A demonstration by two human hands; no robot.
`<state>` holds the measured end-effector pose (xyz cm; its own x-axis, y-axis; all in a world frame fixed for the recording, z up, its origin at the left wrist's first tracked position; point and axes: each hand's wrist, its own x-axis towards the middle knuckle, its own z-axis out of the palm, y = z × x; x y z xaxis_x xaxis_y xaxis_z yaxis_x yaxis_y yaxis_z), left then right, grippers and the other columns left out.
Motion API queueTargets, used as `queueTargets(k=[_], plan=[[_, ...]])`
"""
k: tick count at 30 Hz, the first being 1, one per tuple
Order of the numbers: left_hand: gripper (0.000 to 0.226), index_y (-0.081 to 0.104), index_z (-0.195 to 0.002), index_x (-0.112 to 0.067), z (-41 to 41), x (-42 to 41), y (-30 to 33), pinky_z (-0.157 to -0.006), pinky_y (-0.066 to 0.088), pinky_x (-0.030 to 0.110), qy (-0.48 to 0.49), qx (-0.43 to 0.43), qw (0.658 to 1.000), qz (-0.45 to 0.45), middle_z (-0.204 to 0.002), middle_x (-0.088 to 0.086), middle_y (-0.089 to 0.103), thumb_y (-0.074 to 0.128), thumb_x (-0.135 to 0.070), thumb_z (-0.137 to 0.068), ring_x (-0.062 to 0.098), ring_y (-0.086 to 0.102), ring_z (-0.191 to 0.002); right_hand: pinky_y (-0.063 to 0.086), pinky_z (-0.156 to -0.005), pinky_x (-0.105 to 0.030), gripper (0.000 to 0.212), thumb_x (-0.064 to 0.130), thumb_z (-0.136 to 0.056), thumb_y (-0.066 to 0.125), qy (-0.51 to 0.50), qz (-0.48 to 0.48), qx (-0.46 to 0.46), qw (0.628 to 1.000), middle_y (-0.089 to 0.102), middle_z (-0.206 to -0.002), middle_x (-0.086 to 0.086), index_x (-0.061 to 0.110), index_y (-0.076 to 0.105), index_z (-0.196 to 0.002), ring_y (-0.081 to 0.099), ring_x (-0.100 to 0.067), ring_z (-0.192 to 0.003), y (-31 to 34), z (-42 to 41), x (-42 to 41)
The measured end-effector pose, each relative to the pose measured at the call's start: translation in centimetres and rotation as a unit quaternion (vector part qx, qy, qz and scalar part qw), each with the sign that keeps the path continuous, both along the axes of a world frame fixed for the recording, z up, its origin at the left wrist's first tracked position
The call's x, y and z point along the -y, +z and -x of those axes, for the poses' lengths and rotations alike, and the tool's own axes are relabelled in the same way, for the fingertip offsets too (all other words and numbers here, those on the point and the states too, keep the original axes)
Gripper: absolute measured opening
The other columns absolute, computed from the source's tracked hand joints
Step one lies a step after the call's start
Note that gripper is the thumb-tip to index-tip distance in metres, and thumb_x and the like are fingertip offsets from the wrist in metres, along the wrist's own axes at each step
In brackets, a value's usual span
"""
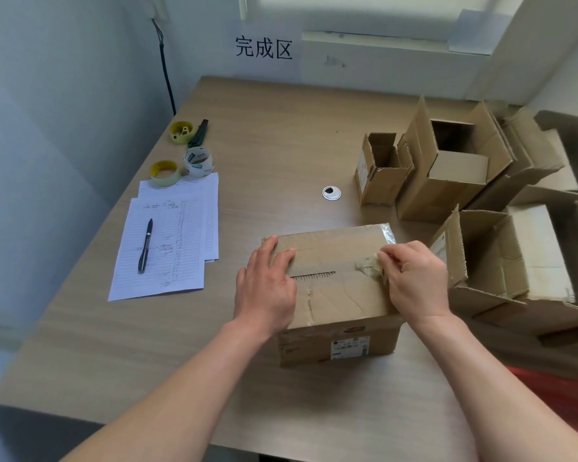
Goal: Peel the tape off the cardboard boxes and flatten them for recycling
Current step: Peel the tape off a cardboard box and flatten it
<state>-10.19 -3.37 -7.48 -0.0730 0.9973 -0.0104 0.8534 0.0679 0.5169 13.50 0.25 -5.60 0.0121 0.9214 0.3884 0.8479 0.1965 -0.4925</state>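
Tape wad (369, 266) pinched by right hand (414, 278), seam running left toward centre frame. Left hand (267, 285) flat, fingers straight, pressed on box (331, 295).

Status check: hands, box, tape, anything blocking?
Left hand flat on closed box, holding it down. Right hand pinching bunched tape at the top seam. Opened boxes stand close on the right; nothing blocking.
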Motion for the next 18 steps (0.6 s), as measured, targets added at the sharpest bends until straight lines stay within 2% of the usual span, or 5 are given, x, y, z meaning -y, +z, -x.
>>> queueTargets(k=[4, 7, 11, 14, 18], plan=[[0.049, 0.047, -0.143, -0.026, -0.1, 0.0, -0.2, -0.113, 0.027, 0.046, 0.006, 0.002, 1.000, -0.003, -0.161, -0.001, 0.021, 0.044, -0.016, -0.095, 0.018, 0.021, -0.148, 0.039, -0.060, -0.035, 0.065, 0.058, -0.095, 0.036, -0.008, 0.070, 0.034, 0.997, 0.053, -0.074, -0.006, 0.006, 0.068, -0.072, 0.056, -0.034, -0.069, 0.9, 1.2, -0.1], [0.050, 0.049, -0.141, -0.025, -0.2, 0.1, -0.2, -0.111, 0.030, 0.048, 0.010, 0.000, 1.000, -0.011, -0.161, 0.001, 0.023, 0.041, -0.020, -0.093, 0.019, 0.024, -0.147, 0.040, -0.066, -0.036, 0.060, 0.069, -0.087, 0.053, -0.024, 0.116, 0.106, 0.987, 0.054, -0.089, -0.007, 0.009, 0.064, -0.085, 0.055, -0.031, -0.079, 1.2, 2.1, 0.0], [0.058, 0.050, -0.141, -0.026, -0.4, 0.2, 0.0, -0.110, 0.031, 0.048, 0.019, -0.006, 1.000, -0.011, -0.160, -0.001, 0.024, 0.030, -0.028, -0.086, 0.018, 0.026, -0.146, 0.045, -0.068, -0.038, 0.038, 0.048, -0.091, 0.064, -0.023, 0.128, 0.100, 0.986, 0.058, -0.093, -0.007, 0.011, 0.062, -0.089, 0.057, -0.032, -0.082, 1.4, 1.6, -0.8], [0.055, 0.049, -0.141, -0.027, -0.6, 0.3, 0.1, -0.110, 0.030, 0.047, 0.020, -0.006, 1.000, -0.008, -0.160, -0.002, 0.023, 0.031, -0.028, -0.088, 0.017, 0.025, -0.145, 0.049, -0.069, -0.042, 0.028, 0.026, -0.095, 0.058, -0.088, 0.112, -0.067, 0.987, 0.067, -0.079, -0.011, 0.007, 0.069, -0.078, 0.063, -0.033, -0.078, 1.2, -0.5, -1.4], [0.047, 0.047, -0.142, -0.028, -0.3, 0.5, -0.1, -0.112, 0.030, 0.049, 0.015, -0.015, 1.000, -0.002, -0.161, -0.003, 0.021, 0.044, -0.019, -0.096, 0.017, 0.023, -0.146, 0.059, -0.061, -0.032, 0.016, 0.018, -0.101, 0.052, -0.231, 0.196, -0.392, 0.869, 0.068, -0.100, -0.012, 0.011, 0.067, -0.102, 0.071, -0.018, -0.075, 1.5, -2.9, -1.0]])
